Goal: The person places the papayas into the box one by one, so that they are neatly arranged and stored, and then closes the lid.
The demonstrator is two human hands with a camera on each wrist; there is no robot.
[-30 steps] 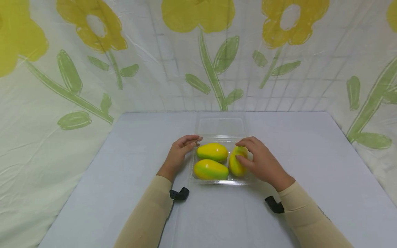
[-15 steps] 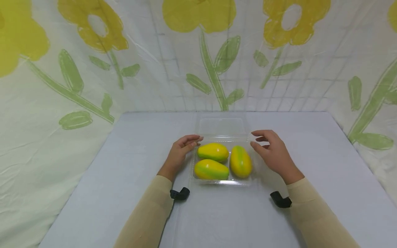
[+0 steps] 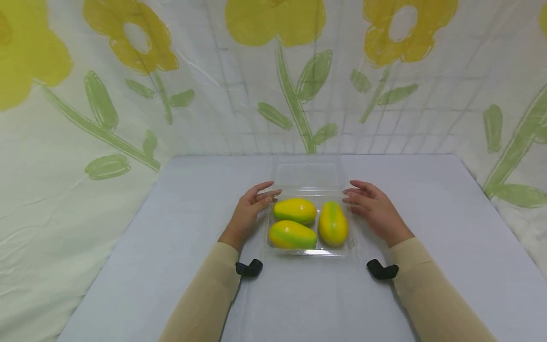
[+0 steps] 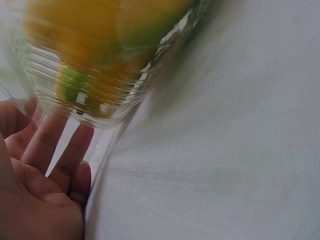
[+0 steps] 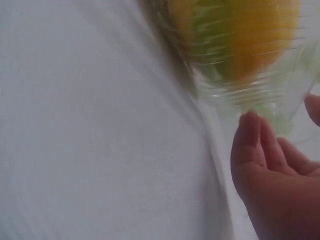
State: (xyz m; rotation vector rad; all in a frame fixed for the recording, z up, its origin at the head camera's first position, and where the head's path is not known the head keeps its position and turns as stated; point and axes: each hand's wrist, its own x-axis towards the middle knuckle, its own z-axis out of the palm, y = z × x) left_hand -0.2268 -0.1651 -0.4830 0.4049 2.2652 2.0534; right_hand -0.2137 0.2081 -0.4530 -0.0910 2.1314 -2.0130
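A clear plastic clamshell box sits mid-table with its lid folded back. Inside lie three glossy yellow-green papaya-like fruits: an upper left fruit, a lower left fruit and a right fruit set lengthwise. My left hand is at the box's back left corner, fingers extended; in the left wrist view its fingertips meet the ribbed box wall. At the back right corner is my right hand, fingers loosely bent near the rim. Whether the right fingertips touch the plastic, I cannot tell.
A white cloth covers the table. Behind it hangs a pale curtain printed with yellow flowers. A black wrist camera is on the left forearm, and another black camera on the right.
My right hand has let go of the right fruit and moved right to the box's back right corner. That fruit has settled slightly rightward. My left hand has raised a finger, otherwise staying put.
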